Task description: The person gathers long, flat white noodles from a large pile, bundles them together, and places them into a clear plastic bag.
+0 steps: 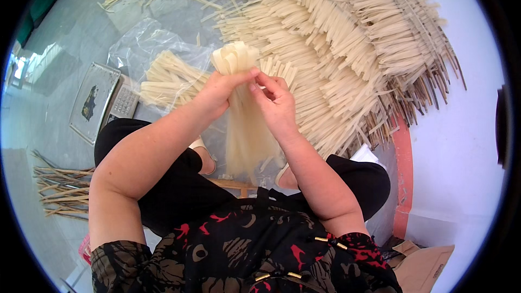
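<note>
My left hand point(217, 89) is closed around the upper part of a bundle of flat, pale dried noodle-like strips point(236, 57), whose looped ends stick up above the fist. The bundle's loose ends hang down between my knees and look blurred. At the right side of the same bundle, my right hand point(276, 99) has its thumb and fingertips together near my left thumb; whether a strip is pinched there cannot be told. Behind my left wrist, more bundled strips point(175, 73) lie in a clear plastic bag point(140, 44).
Large heaps of pale strips on thin sticks point(325, 49) cover the floor ahead and to the right, beside a white wall point(452, 150). A scale with a metal pan point(95, 101) stands left. Bare sticks point(65, 191) lie lower left, a brown carton point(423, 266) lower right.
</note>
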